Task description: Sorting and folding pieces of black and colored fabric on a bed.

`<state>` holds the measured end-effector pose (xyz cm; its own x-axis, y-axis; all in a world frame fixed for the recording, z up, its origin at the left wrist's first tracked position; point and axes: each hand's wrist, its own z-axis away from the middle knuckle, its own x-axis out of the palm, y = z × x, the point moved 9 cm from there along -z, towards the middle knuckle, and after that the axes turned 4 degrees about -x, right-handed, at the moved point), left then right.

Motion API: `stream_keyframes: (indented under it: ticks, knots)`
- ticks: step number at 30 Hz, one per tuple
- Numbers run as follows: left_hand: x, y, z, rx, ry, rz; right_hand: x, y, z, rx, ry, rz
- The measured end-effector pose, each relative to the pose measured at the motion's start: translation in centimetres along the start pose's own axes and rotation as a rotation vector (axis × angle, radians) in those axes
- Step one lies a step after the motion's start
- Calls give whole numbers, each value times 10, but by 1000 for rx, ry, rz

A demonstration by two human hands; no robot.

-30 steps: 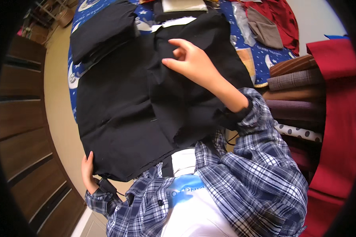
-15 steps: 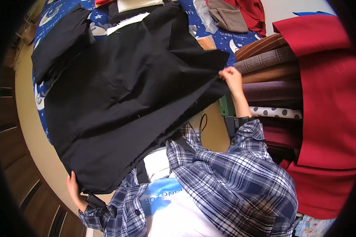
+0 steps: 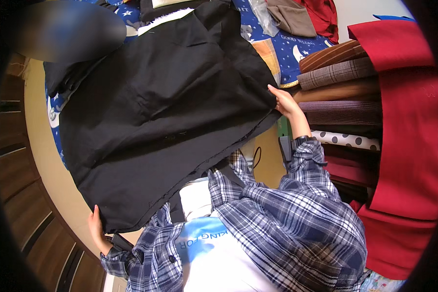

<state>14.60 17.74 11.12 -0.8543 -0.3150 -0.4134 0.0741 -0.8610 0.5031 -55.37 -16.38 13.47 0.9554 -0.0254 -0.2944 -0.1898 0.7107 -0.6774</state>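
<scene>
A large black cloth [image 3: 165,107] with a frayed near edge stretches between my hands, its far part lying over a blue patterned bedcover [image 3: 304,51]. My left hand [image 3: 96,224] grips its near left corner; the thumb is on top and the other fingers are hidden at the edge. My right hand [image 3: 287,104] holds the right corner, thumb pointing along the top and fingers curled under the fabric. Slight creases run across the middle of the cloth, and a few loose threads lie on it.
Several rolled fabrics [image 3: 338,92] are stacked at the right, beside a hanging red cloth [image 3: 406,121]. A folded black cloth [image 3: 65,80] lies at the far left, partly behind a blurred patch. Brown and red cloths lie at the back. A brown wooden door [image 3: 22,170] stands left.
My right hand has turned thumb-up and the right edge of the cloth, folded and bunched before, now lies flatter and straighter. My left hand stays at its corner.
</scene>
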Motion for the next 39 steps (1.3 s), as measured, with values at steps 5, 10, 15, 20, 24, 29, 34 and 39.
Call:
stream_keyframes:
  ticks: [5, 10, 15, 20, 24, 29, 34, 39]
  knots:
    - [-9, -2, -4, 20, 77, -169, 15, -90, 24, -696, 14, 9]
    - [-11, 3, 2, 121, 88, -112, -58, -111, 87, -1038, 452, -193]
    - [-6, 3, 4, 63, 90, -167, -75, -5, 52, -784, 508, 21]
    - [-4, 10, 29, -177, 137, -323, -56, 56, 17, -402, 340, -34]
    - [0, 10, 30, -90, 82, -285, -20, 55, 21, -49, 44, -398]
    - [18, 106, 63, 173, -96, 148, -3, -44, 39, -272, -115, 1]
    - [-45, 287, 97, 578, 37, -186, 50, -264, 48, -811, -150, 253]
    - [-154, 363, 158, 1336, 501, -202, 31, -429, 146, -1310, -135, -280]
